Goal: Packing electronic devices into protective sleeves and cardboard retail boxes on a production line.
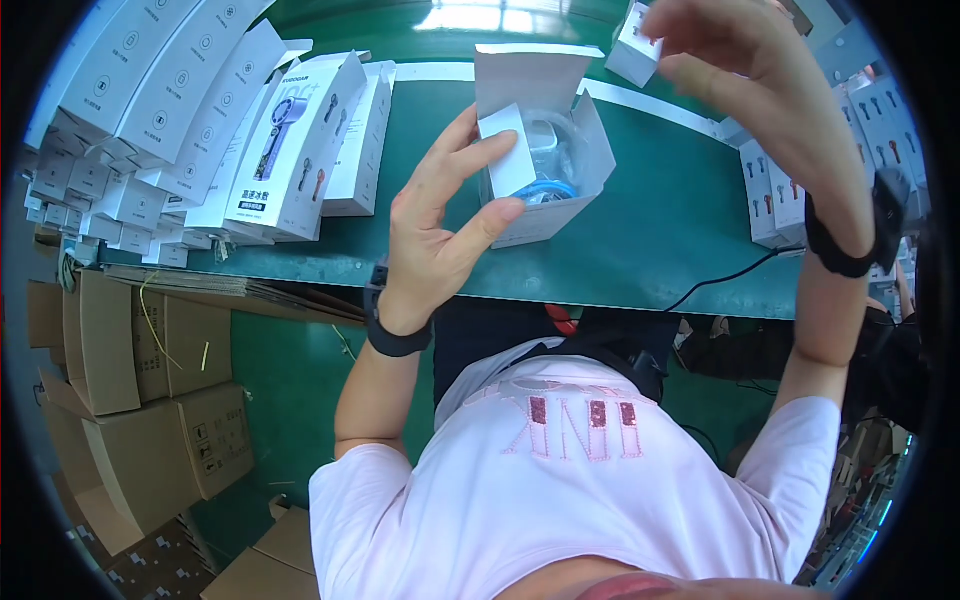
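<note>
An open white carton stands on the green table in front of me, its lid flap raised at the back. Inside lie a clear plastic bag and something with a bright blue rim. My left hand grips the carton's left side; one finger presses on a white inner flap, and the thumb rests at the front edge. Raised at the upper right, my right hand has thumb and fingers apart, with nothing visible in it. Just beyond its fingers is a smaller white box; whether they touch is unclear.
Printed white fan boxes are stacked along the table's left. More white boxes stand at the right, near a black cable. Brown cardboard cartons sit on the floor at the left, with flattened cardboard under the table edge.
</note>
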A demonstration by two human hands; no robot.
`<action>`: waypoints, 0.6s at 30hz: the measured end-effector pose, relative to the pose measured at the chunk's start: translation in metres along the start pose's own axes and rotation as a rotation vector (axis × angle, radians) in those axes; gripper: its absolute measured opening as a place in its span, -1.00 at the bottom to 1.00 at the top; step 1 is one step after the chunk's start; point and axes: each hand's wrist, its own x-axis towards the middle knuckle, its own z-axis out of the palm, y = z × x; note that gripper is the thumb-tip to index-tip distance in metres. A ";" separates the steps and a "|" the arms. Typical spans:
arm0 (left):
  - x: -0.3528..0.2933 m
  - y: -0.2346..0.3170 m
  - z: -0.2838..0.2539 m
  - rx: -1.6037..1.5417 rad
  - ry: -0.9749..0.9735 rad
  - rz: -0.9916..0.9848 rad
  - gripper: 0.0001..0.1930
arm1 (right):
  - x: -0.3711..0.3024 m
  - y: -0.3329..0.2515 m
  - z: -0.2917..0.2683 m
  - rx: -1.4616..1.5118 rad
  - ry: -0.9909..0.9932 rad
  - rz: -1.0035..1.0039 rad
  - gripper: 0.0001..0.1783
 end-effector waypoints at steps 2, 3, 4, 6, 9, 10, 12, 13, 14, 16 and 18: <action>0.006 0.002 -0.004 0.063 -0.052 0.025 -0.53 | -0.012 0.018 0.018 0.088 0.007 0.207 -0.43; 0.009 0.003 -0.008 0.127 -0.103 0.046 -0.55 | -0.017 0.019 0.046 0.159 0.037 0.326 -0.31; 0.013 0.005 -0.011 0.126 -0.110 0.051 -0.55 | -0.021 0.033 0.069 0.443 -0.027 0.338 -0.13; 0.020 0.007 -0.014 0.193 -0.204 0.035 -0.51 | -0.015 0.031 0.112 1.051 -0.107 0.262 -0.15; 0.020 0.015 -0.013 0.209 -0.200 0.019 -0.48 | -0.007 0.021 0.133 1.141 -0.037 0.099 -0.17; 0.019 0.011 -0.014 0.250 -0.210 0.030 -0.47 | -0.009 0.016 0.126 0.921 0.077 -0.041 -0.22; 0.014 0.000 -0.014 0.194 -0.168 0.029 -0.45 | -0.010 0.018 0.116 0.545 0.080 -0.333 -0.28; 0.014 -0.001 -0.012 0.200 -0.162 0.021 -0.45 | -0.012 0.013 0.107 0.488 0.065 -0.405 -0.42; 0.014 -0.001 -0.009 0.169 -0.146 0.004 -0.41 | -0.015 0.015 0.111 0.496 0.060 -0.409 -0.42; 0.010 -0.001 0.001 -0.038 -0.080 -0.079 -0.28 | -0.021 0.021 0.122 0.319 0.156 -0.369 -0.55; 0.011 -0.007 -0.004 -0.106 -0.071 -0.069 -0.26 | -0.019 0.016 0.124 0.313 0.190 -0.354 -0.63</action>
